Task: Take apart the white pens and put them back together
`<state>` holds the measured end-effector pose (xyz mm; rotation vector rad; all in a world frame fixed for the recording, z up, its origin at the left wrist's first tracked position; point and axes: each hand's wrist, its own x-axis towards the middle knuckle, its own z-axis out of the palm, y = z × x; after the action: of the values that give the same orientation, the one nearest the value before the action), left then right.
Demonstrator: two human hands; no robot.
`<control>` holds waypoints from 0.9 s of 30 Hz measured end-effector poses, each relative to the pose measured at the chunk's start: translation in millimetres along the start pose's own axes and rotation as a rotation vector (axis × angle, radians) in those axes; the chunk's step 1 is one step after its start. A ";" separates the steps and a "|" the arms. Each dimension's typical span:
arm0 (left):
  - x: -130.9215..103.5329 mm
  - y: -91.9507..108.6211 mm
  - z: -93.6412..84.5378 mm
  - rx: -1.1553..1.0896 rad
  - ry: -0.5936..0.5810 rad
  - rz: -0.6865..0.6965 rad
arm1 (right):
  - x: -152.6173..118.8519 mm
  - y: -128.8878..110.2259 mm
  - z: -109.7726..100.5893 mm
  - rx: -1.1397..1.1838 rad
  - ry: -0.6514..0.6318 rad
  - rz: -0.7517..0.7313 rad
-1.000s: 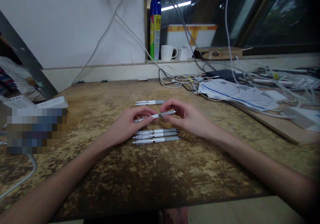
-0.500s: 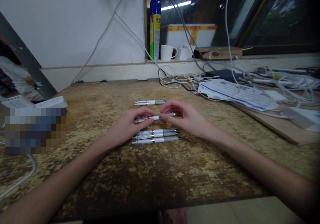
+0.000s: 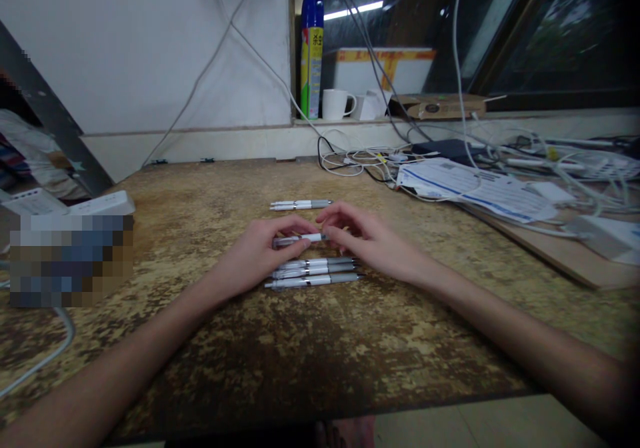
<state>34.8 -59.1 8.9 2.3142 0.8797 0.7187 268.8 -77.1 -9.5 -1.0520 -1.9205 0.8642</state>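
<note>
A white and grey pen (image 3: 315, 237) lies level between my two hands, a little above or on the table; the exact height I cannot tell. My left hand (image 3: 261, 247) pinches its clear left half between thumb and fingers. At its grey right end, the fingertips of my right hand (image 3: 377, 240) are closed around it and hide the tip. Just below, several like pens (image 3: 317, 280) lie side by side, tips to the right. Beyond my hands rest two more such pens (image 3: 300, 205), close together.
The worn wooden table (image 3: 280, 361) has papers (image 3: 475, 185) and tangled cables at its right back. At left sit a white power strip (image 3: 103, 203) and a blurred-out object. A spray can (image 3: 312, 61) and white mug (image 3: 336, 105) stand on the sill.
My right hand has shifted slightly left along the pen and now covers its grey end, which stuck out past the fingers before. The left hand keeps its hold.
</note>
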 end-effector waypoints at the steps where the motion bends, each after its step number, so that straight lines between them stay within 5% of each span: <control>1: 0.0 -0.2 0.0 0.001 0.006 0.001 | -0.1 -1.2 0.3 -0.014 -0.001 -0.023; 21: -0.5 1.5 2.0 0.002 -0.011 0.053 | -1.5 -1.7 2.0 0.102 -0.109 0.028; 27: 0.2 1.4 2.1 -0.008 -0.004 0.066 | -1.3 -3.6 2.0 0.014 -0.054 -0.024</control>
<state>36.8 -60.5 8.4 2.3458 0.8006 0.7430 266.3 -80.1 -7.8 -1.0043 -1.9654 0.8999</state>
